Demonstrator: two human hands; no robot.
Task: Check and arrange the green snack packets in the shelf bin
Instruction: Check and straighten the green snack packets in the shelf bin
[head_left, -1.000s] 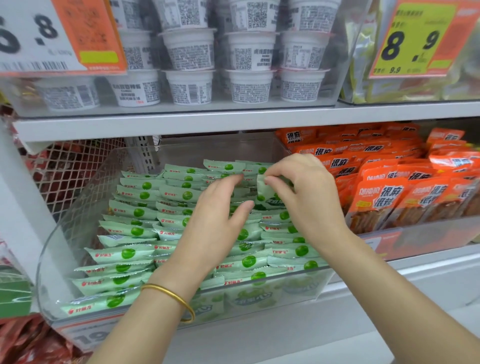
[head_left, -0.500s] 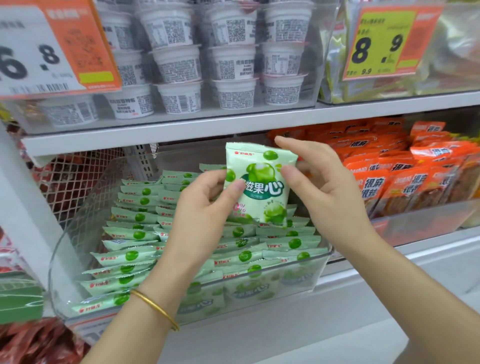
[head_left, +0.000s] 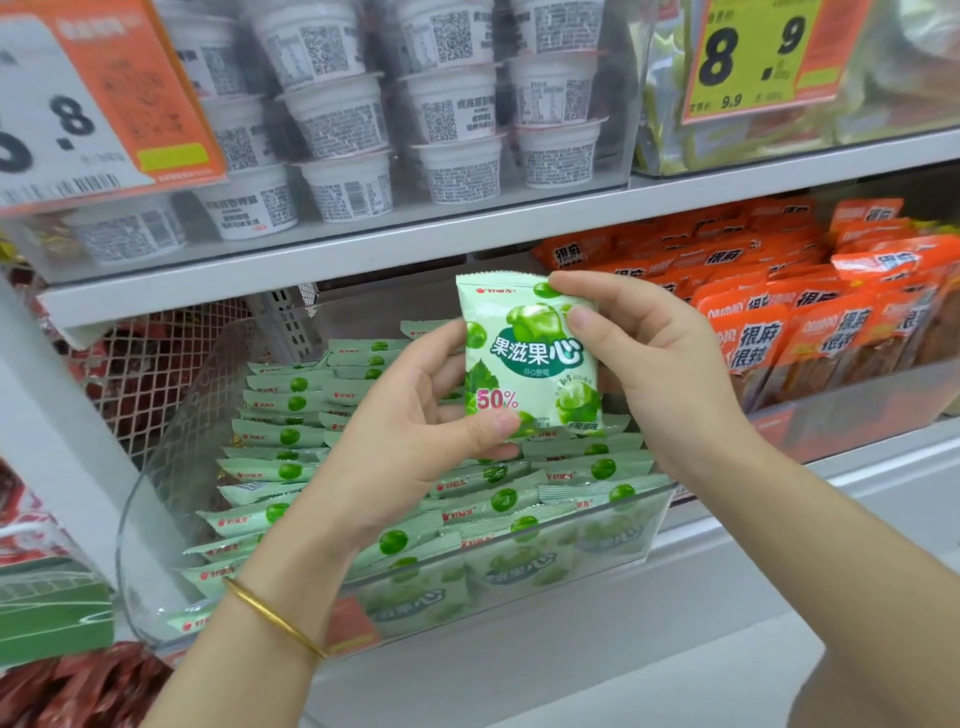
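Both grips pinch one green packet (head_left: 530, 358), left hand (head_left: 410, 431) at its lower corner, right hand (head_left: 649, 358) at its top edge, front toward the camera, likely for checking, above rows standing in the bin (head_left: 171, 415).

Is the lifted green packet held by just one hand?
No, both the left hand and the right hand pinch the green packet above the bin.

Both forearms reach up and forward, the hands raised close together and facing each other. The left hand (head_left: 415, 431) is curled, its thumb pressed across the front, a thin gold bangle (head_left: 275, 618) on the wrist. The right hand (head_left: 660, 374) pinches from the other side, fingers (head_left: 582, 317) bent inward.
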